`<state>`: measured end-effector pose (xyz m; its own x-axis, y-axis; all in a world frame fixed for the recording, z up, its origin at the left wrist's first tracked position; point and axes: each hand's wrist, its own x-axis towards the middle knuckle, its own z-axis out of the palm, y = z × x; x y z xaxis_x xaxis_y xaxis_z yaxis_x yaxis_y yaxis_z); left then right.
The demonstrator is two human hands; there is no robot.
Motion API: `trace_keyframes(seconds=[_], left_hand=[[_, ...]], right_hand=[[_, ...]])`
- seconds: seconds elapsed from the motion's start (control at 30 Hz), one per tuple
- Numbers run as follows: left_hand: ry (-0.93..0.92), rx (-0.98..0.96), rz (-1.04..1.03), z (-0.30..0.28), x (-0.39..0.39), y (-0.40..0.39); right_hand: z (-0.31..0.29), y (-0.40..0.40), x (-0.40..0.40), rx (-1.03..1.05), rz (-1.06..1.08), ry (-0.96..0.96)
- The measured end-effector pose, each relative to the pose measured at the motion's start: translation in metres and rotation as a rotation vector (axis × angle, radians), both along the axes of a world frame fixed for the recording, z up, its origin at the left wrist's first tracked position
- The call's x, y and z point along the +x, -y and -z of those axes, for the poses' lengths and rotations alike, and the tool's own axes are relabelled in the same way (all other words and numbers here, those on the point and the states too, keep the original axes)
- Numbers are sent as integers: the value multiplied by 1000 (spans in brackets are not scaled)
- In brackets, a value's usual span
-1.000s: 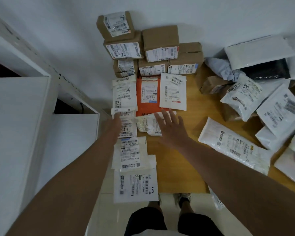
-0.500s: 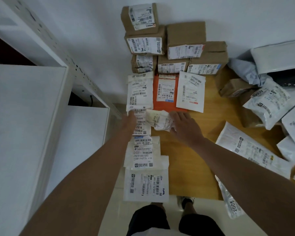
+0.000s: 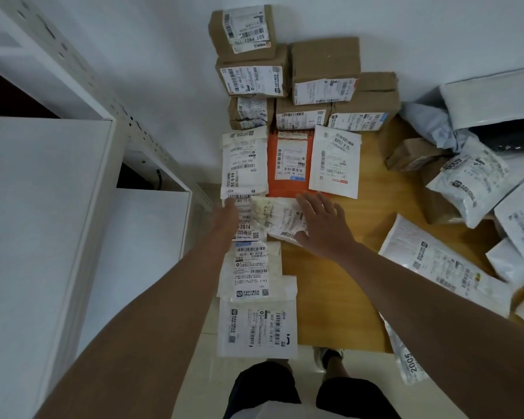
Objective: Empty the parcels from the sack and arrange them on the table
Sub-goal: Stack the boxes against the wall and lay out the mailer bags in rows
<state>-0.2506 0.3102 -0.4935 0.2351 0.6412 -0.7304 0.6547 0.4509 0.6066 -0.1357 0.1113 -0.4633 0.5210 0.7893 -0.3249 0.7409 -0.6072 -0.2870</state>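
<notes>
Lying crumpled on the wooden table (image 3: pixel 330 297), a small white parcel (image 3: pixel 277 217) sits just below the orange mailer (image 3: pixel 288 164) and beside a column of flat white envelopes. The right hand (image 3: pixel 321 225) rests on the small parcel's right edge with fingers straight and spread, pressing rather than grasping. The left hand (image 3: pixel 227 213) lies on the labelled envelope (image 3: pixel 248 229) just left of that parcel; its fingers are turned away, so I cannot tell whether they are curled or flat. Behind the orange mailer, brown cardboard boxes (image 3: pixel 324 71) are stacked against the white wall. To the right, a loose heap of white poly bags (image 3: pixel 466 189) covers the table's far side. A white shelving unit (image 3: pixel 43 207) stands at the left.
</notes>
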Motion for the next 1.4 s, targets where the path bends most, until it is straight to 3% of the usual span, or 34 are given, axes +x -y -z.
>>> trace_keyframes(seconds=[0.1, 0.17, 0.37, 0.43, 0.5, 0.57, 0.63, 0.73, 0.83, 0.97, 1.03, 1.13, 1.27, 1.4], left_hand=[[-150, 132, -26, -2, -2, 3], [-269, 353, 9, -15, 3, 17], [-5, 777, 328, -69, 33, 111], [114, 703, 494, -71, 49, 148], [158, 500, 649, -70, 63, 187], [84, 272, 772, -62, 78, 227], [-46, 183, 882, -54, 88, 259], [-125, 306, 936, -48, 83, 292], [-193, 737, 1102, -44, 60, 315], [54, 1001, 1450, -29, 34, 341], [181, 900, 1663, -17, 27, 348], [66, 757, 1867, -13, 25, 348], [-66, 697, 1835, -19, 14, 337], [-80, 742, 1655, -12, -6, 319]], right_hand=[[-2, 21, 2, 66, 65, 50], [-1, 46, 4, 99, 132, 115], [-11, 155, 14, -2, 362, 201], [-13, 195, 17, -39, 438, 208], [-12, 227, 18, -118, 489, 177], [-10, 254, 22, -243, 502, 121], [-8, 269, 29, -354, 480, 35], [-6, 275, 44, -339, 462, -10], [-6, 276, 57, -323, 425, -14], [-2, 272, 65, -248, 368, -4], [1, 268, 68, -211, 361, 12], [6, 262, 70, -212, 349, 62], [12, 257, 64, -165, 380, 151], [12, 243, 52, -159, 414, 108]])
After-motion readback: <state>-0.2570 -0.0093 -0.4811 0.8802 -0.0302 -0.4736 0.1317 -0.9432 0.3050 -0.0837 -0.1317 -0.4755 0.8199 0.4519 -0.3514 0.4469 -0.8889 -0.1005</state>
